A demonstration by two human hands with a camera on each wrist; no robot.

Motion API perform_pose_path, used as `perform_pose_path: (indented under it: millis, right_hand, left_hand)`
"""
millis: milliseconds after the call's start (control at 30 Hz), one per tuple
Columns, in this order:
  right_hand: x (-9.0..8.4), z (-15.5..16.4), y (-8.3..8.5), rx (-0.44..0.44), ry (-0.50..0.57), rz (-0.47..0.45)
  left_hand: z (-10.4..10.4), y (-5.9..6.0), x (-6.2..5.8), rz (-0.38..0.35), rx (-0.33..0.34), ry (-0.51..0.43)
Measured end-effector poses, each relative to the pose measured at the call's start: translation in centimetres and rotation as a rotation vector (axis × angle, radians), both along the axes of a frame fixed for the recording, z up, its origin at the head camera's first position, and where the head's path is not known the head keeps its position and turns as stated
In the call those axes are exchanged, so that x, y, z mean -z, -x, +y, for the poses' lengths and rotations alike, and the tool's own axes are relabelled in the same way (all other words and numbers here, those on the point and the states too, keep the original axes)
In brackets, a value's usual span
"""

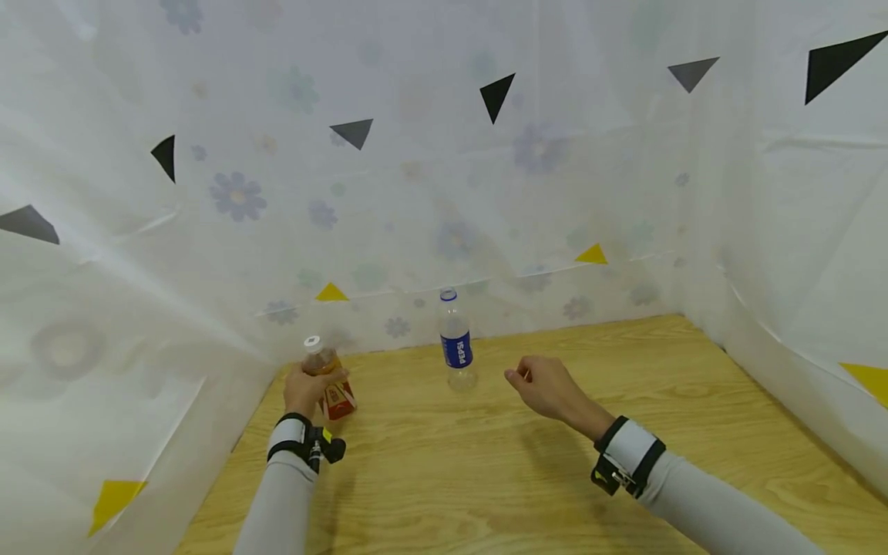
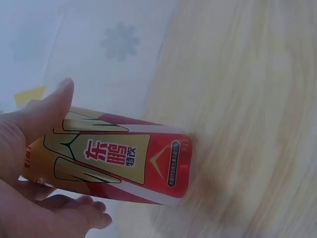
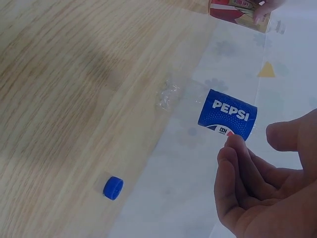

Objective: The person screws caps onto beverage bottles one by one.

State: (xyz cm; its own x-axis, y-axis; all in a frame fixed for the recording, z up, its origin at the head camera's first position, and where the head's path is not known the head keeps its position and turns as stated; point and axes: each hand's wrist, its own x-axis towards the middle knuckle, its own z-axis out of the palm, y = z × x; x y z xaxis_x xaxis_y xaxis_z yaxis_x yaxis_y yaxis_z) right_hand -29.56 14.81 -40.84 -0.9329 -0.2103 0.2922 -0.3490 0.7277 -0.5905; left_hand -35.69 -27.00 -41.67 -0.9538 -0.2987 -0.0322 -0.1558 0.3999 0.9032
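Note:
My left hand (image 1: 314, 383) grips a tilted drink bottle (image 1: 326, 379) with a white cap and amber liquid, at the table's far left. In the left wrist view my thumb (image 2: 49, 111) and fingers (image 2: 79, 215) wrap its red and yellow label (image 2: 124, 158), the base just over the wood. A clear Pepsi bottle (image 1: 455, 347) with a blue cap (image 3: 113, 188) and blue label (image 3: 228, 115) stands upright near the back wall. My right hand (image 1: 519, 377) hovers to its right, apart from it, fingers (image 3: 233, 168) loosely curled and holding nothing.
The light wooden table (image 1: 486, 478) is enclosed at the back and both sides by a white flowered curtain (image 1: 416, 193) with black and yellow triangles. Bare wood stretches between and in front of my arms.

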Motion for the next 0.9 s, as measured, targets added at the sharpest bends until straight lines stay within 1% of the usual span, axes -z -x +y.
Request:
perform_pose_path:
  millis: [100, 167, 233, 300, 367, 433, 467, 533, 600, 667, 700, 767, 800, 867, 900]
  right_hand:
    - [0.0, -0.1, 0.0, -0.007, -0.003, 0.012]
    - [0.0, -0.1, 0.1, -0.013, -0.005, 0.014]
    - [0.0, -0.1, 0.1, -0.014, -0.004, 0.005]
    - [0.0, -0.2, 0.2, -0.011, -0.001, -0.004]
    - [0.1, -0.2, 0.2, -0.005, 0.005, -0.013]
    - [0.1, -0.3, 0.2, -0.004, 0.007, -0.009]
    - [0.1, -0.4, 0.2, -0.006, 0.009, -0.010]
    - [0.1, -0.5, 0.1, -0.012, 0.016, -0.012]
    - [0.1, -0.5, 0.1, -0.021, 0.017, -0.008]
    - [0.1, -0.6, 0.1, -0.021, 0.017, -0.009]
    - [0.1, -0.6, 0.1, -0.015, 0.016, -0.006]
    - [0.1, -0.5, 0.1, -0.007, 0.009, 0.001]
    - [0.2, -0.5, 0.1, -0.003, 0.008, 0.002]
    - [0.3, -0.5, 0.1, -0.001, 0.010, -0.008]
    - [0.3, -0.5, 0.1, -0.001, 0.012, -0.014]
  left_hand:
    - [-0.3, 0.0, 0.0, -0.023, 0.039, 0.003]
    - [-0.5, 0.0, -0.3, -0.039, 0.064, 0.047]
    - [-0.7, 0.0, -0.9, -0.044, 0.075, 0.110]
    - [-0.6, 0.0, -1.8, -0.030, 0.058, 0.171]
    - [-0.3, 0.1, -2.9, 0.021, 0.021, 0.228]
    - [0.3, 0.2, -3.9, 0.121, -0.027, 0.274]
    - [0.8, 0.3, -4.4, 0.187, -0.048, 0.296]
    - [1.8, 0.4, -5.3, 0.317, -0.080, 0.340]
    - [3.1, 0.6, -6.3, 0.436, -0.091, 0.360]
    - [4.8, 0.8, -7.3, 0.519, -0.077, 0.361]
    - [5.8, 0.9, -7.7, 0.546, -0.061, 0.360]
    - [8.1, 1.1, -8.2, 0.572, -0.015, 0.357]
    - [9.3, 1.2, -8.4, 0.578, 0.010, 0.357]
    - [11.8, 1.4, -8.3, 0.551, 0.082, 0.355]
    - [13.0, 1.4, -8.1, 0.531, 0.120, 0.358]
